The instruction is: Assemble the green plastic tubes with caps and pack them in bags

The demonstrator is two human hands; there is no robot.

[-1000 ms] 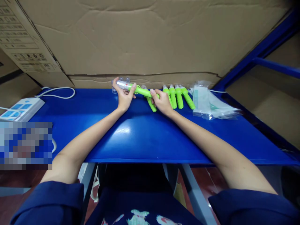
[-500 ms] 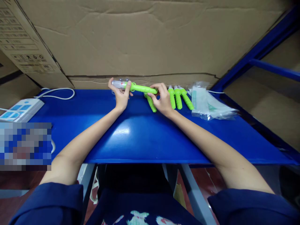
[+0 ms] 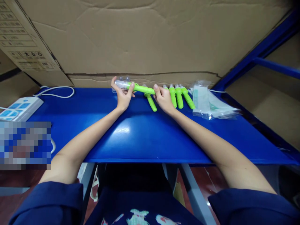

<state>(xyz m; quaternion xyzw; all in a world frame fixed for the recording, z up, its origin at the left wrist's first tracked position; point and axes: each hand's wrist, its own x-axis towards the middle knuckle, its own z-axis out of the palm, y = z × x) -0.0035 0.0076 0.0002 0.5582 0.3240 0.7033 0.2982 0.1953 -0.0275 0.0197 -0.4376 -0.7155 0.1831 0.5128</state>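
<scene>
A long green pen-shaped device with a clear tip is held level above the far edge of the blue table. My left hand pinches its clear end between thumb and fingers. My right hand grips its green end with curled fingers. Another green device lies on the table just under them. A row of three more green devices lies to the right of my right hand.
Clear plastic bags are piled at the far right. A white power strip with its cable sits at the far left. A large cardboard box stands as a wall behind the table. A blue frame rises at right.
My right hand's fingers have curled tighter round the green end. The held device has shifted slightly; the rest has stayed in place.
</scene>
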